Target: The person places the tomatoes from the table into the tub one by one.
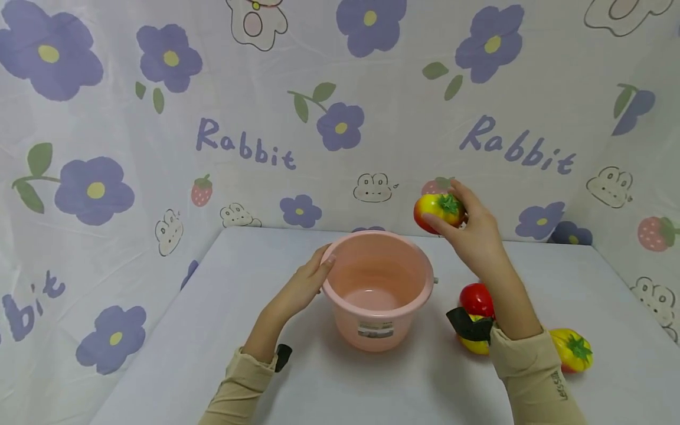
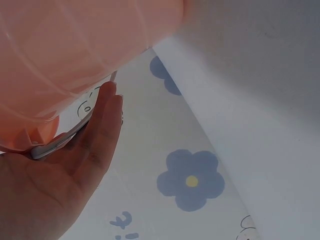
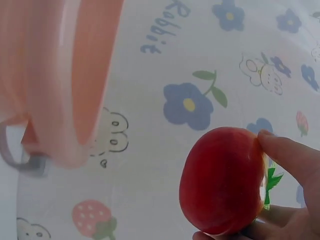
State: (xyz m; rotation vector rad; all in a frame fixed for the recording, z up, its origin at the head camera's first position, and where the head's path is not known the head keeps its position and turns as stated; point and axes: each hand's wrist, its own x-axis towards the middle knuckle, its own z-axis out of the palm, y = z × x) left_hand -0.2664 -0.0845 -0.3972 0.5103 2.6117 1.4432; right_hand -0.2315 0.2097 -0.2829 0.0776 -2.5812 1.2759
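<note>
A pink plastic bucket (image 1: 375, 330) stands upright on the white table. My left hand (image 1: 304, 283) grips its left rim, the thumb over the edge and the fingers along the outside. In the left wrist view those fingers (image 2: 102, 135) lie beside the bucket's grey handle (image 2: 62, 142). Above and right of the bucket, my right hand (image 1: 475, 233) holds a red-and-yellow toy tomato (image 1: 432, 206) with a green leafy top, raised off the table. From the right wrist, the toy tomato's smooth red underside (image 3: 220, 180) shows between thumb and fingers. The bucket's visible floor is bare.
Right of the bucket lie a red toy fruit (image 1: 476, 299) and a yellow one (image 1: 474, 347), partly behind a black strap (image 1: 470, 324) at my right wrist. Farther right sits a yellow-and-red toy fruit (image 1: 574, 351), partly covered by my sleeve. A patterned curtain (image 1: 340, 77) backs the table.
</note>
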